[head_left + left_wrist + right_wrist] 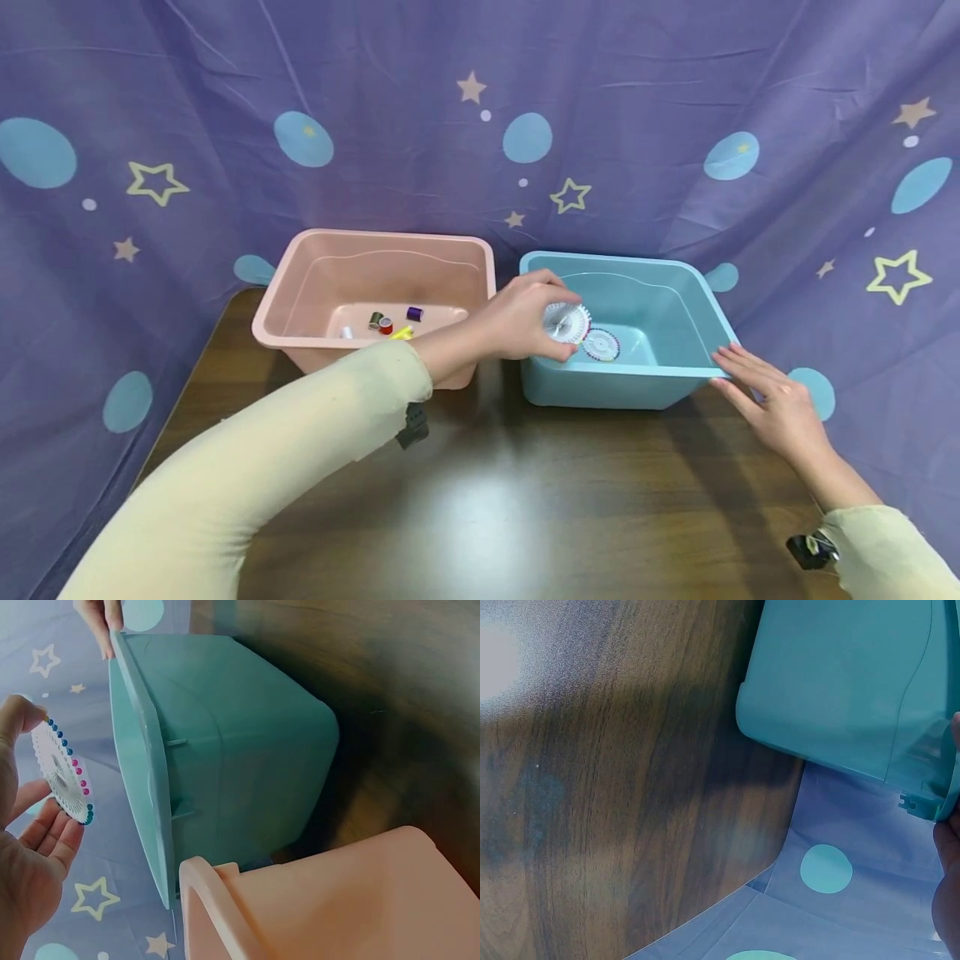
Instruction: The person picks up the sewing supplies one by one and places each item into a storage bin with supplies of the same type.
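My left hand (525, 317) pinches a wheel of sewing pins (567, 323) by its edge, above the left part of the blue bin (615, 372). The left wrist view shows the pin wheel (64, 772) tilted on edge, with blue, pink and teal pin heads along its rim, between thumb and fingers. Inside the blue bin lies a second pin wheel (602, 344) with coloured heads. My right hand (780, 408) holds the blue bin's front right corner, fingers over the rim and thumb against the outside.
Left of the blue bin stands a pink bin (375, 342). It holds a green thread spool (376, 320), a red one (386, 325), a purple one (415, 314), a white item (347, 332) and a yellow item (402, 332). Both bins stand on a wooden table (480, 500) before a purple curtain (420, 150).
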A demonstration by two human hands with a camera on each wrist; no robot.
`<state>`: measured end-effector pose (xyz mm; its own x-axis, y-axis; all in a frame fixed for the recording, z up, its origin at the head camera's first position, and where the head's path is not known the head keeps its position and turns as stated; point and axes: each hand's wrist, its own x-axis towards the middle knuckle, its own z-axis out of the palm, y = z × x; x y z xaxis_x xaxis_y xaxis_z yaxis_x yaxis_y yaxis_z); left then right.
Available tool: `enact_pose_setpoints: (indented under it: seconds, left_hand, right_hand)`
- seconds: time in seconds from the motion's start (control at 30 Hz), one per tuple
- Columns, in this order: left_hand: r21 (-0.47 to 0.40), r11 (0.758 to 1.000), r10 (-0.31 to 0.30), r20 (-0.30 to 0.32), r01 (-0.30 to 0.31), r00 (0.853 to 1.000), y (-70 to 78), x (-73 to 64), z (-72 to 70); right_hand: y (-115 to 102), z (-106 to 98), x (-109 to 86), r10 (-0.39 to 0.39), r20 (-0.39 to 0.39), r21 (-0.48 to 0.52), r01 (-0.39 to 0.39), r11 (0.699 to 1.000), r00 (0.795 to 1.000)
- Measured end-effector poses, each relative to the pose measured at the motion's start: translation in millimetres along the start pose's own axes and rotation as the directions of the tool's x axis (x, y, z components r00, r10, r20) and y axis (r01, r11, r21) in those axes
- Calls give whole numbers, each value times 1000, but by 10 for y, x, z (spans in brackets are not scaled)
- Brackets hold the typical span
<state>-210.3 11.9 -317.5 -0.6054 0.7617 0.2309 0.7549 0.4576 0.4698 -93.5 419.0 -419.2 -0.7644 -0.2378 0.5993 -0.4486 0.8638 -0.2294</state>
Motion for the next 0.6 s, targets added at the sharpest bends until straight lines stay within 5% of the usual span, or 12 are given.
enact_pose_setpoints:
  seconds: [0.6]
  left_hand:
    - [-75, 997, -22, 0, 22, 1000, -69, 484, 165]
  right_hand:
    - [-1, -2, 7, 2, -2, -2, -2, 1000, 1000]
